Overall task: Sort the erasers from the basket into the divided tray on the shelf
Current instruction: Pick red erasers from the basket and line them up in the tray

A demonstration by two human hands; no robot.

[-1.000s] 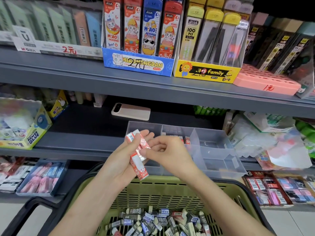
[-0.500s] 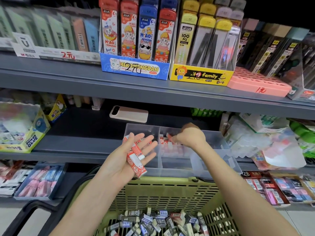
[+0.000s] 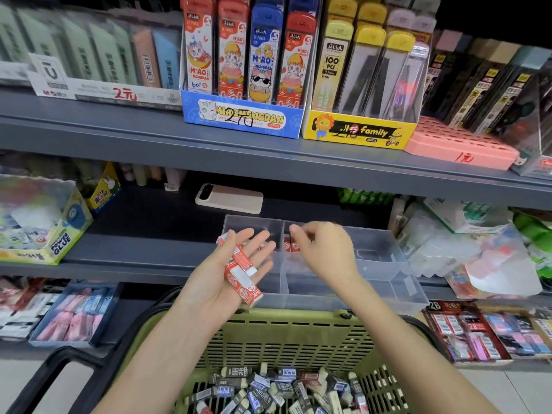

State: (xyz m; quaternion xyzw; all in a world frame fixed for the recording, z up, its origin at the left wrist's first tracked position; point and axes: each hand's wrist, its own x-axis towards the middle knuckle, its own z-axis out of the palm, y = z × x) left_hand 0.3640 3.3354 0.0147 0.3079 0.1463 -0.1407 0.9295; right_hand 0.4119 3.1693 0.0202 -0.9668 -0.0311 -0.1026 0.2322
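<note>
Left hand (image 3: 230,276) palm up, fingers spread, red-sleeved erasers (image 3: 240,268) lying across palm. Right hand (image 3: 324,249) at 3 o'clock of left, fingers loosely curled, nothing held, above divided tray (image 3: 385,282) on shelf (image 3: 143,246). Red erasers (image 3: 291,245) in tray's back middle compartment. Green basket (image 3: 286,336) at 6 o'clock, dark-sleeved erasers (image 3: 268,389) piled inside.

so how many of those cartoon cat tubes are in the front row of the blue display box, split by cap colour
red caps: 3
blue caps: 1
total in the front row of the blue display box: 4
</note>
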